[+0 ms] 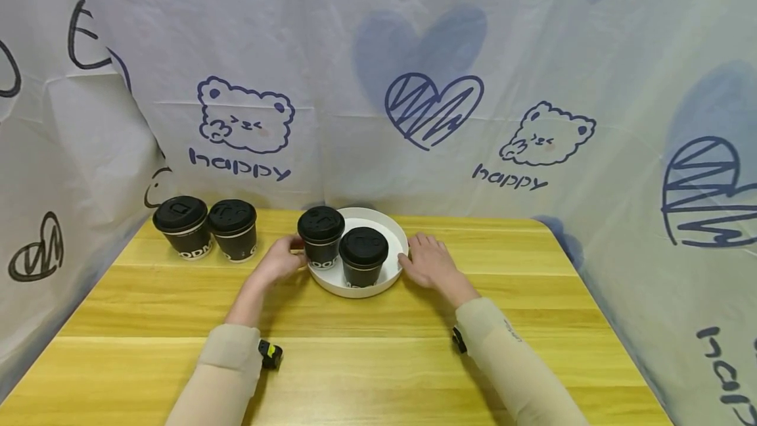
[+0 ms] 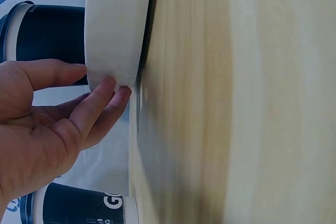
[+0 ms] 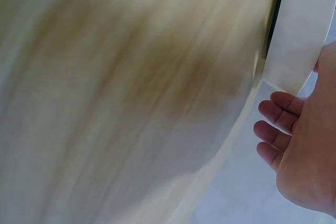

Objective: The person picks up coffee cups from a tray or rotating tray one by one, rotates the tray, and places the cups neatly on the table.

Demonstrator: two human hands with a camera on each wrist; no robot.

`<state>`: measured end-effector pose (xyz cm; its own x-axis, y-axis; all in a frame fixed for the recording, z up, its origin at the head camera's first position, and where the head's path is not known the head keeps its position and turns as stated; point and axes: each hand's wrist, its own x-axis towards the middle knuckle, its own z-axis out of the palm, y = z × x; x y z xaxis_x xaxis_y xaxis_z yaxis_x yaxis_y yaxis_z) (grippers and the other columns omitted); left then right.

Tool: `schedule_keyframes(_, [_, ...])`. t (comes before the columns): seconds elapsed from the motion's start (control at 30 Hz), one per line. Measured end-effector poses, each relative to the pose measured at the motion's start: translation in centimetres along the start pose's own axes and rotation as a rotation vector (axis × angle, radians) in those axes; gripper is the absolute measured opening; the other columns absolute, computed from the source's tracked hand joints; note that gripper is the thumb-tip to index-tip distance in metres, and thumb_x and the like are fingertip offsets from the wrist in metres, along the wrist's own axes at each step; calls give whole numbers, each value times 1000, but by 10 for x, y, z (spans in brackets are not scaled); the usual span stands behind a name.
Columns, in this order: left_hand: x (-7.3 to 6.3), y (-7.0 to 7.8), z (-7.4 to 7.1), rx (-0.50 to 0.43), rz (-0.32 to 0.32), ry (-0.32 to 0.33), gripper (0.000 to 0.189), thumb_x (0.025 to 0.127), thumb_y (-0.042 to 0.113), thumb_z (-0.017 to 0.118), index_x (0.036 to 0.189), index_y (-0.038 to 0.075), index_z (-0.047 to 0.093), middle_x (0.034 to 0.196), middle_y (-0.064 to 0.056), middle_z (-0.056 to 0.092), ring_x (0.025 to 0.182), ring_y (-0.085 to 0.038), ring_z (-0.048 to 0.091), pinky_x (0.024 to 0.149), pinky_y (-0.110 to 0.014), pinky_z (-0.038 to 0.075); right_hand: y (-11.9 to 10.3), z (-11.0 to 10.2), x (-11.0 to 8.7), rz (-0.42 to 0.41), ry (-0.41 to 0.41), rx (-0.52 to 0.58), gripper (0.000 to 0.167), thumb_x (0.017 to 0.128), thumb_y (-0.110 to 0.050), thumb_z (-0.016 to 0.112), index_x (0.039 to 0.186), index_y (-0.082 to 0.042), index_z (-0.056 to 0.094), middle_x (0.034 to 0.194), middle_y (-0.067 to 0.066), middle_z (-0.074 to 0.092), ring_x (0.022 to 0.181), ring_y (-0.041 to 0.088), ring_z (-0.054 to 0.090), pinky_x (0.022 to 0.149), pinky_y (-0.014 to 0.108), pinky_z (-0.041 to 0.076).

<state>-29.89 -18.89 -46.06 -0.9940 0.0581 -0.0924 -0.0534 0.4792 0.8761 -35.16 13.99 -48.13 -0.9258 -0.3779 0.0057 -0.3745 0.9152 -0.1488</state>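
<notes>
A round white tray (image 1: 355,292) with a raised rim stands toward the back of the wooden table, bearing two black lidded paper cups, one at the left (image 1: 322,235) and one nearer the front (image 1: 363,256). My left hand (image 1: 280,260) grips the tray's left side. Its thumb lies at the rim, and its fingertips (image 2: 108,83) meet the outer wall. On the opposite side my right hand (image 1: 432,260) holds the tray, thumb over the rim. In the right wrist view its fingers (image 3: 278,111) curl beside the wall, while the thumb is mostly hidden.
Two more black lidded cups, one at the far left (image 1: 183,229) and one beside it (image 1: 233,230), stand upright left of my left hand. A printed white cloth (image 1: 343,143) hangs behind the table (image 1: 367,360) and along its sides.
</notes>
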Motion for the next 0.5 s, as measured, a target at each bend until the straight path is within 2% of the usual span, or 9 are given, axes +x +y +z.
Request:
schedule_keyframes(0.37, [-1, 2, -1, 17, 12, 6, 51, 93, -2, 59, 140, -17, 48, 144, -37, 51, 139, -49, 44, 117, -56, 38, 2, 5, 3, -12, -8, -35, 54, 107, -42, 38, 138, 0, 50, 137, 18, 51, 123, 36, 46, 103, 49, 41])
schedule_keyframes(0.5, [0, 1, 0, 12, 14, 11, 54, 93, -2, 58, 142, -17, 45, 145, -37, 50, 136, -49, 48, 114, -53, 42, 0, 3, 2, -3, -8, -35, 53, 106, -41, 40, 137, 0, 50, 137, 18, 51, 122, 36, 47, 102, 48, 41])
